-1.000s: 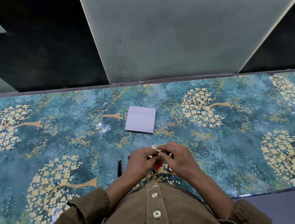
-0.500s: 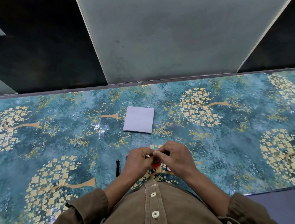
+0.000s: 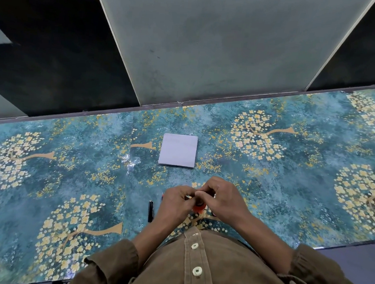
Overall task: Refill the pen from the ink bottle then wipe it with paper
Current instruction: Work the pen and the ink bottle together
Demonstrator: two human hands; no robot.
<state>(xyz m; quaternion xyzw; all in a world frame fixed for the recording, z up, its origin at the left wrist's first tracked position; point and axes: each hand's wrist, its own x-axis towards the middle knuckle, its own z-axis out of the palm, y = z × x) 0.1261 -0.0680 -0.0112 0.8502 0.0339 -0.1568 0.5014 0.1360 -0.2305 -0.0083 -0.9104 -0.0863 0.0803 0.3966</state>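
While both my hands meet over the near edge of the table [image 3: 67, 177], I count one folded paper [image 3: 178, 150], one black pen cap [image 3: 151, 210] and one orange-red ink bottle [image 3: 198, 208]. My left hand [image 3: 173, 204] and right hand [image 3: 221, 199] have fingertips pinched together right above the bottle, what they pinch being hidden. The cap lies just left of my left hand; the paper lies beyond both hands, apart from them.
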